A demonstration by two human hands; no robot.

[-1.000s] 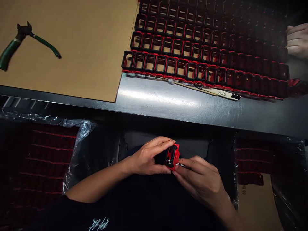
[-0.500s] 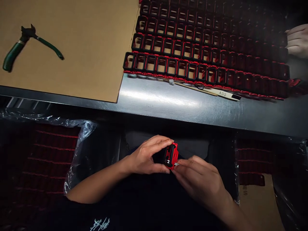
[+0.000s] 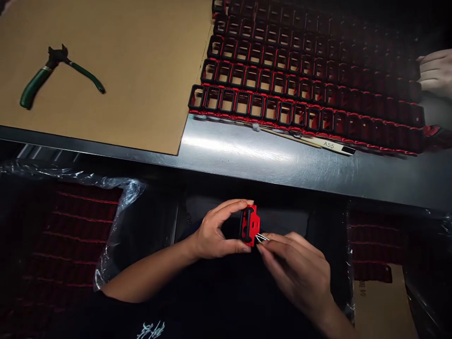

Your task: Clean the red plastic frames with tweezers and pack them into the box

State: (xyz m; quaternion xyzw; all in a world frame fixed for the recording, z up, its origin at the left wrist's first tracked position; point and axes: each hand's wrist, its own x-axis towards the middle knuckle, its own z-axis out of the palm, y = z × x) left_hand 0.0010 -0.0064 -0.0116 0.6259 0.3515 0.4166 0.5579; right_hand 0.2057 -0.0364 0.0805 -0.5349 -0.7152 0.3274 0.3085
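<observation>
Over my lap, my left hand point(image 3: 217, 230) grips a small red and black plastic housing point(image 3: 253, 225) between the thumb below and the fingers above. My right hand point(image 3: 302, 261) is closed on a pair of metal tweezers point(image 3: 262, 238), of which only the thin silvery tips show. Those tips meet the housing's red right side, near its lower corner. Whether they pinch anything there is too small to tell.
Rows of red and black housings point(image 3: 242, 103) cover the bench's right part, a pen-like stick marked A55 point(image 3: 328, 145) before them. Green-handled pliers point(image 3: 56, 56) lie on cardboard point(image 3: 141, 94). Plastic-lined boxes with red parts point(image 3: 84, 221) flank me. Another person's hand point(image 3: 436, 73) is at far right.
The housing has turned so more of its red side faces up. My right hand has drawn slightly right, showing more of the tweezer tips. The view has shifted a little.
</observation>
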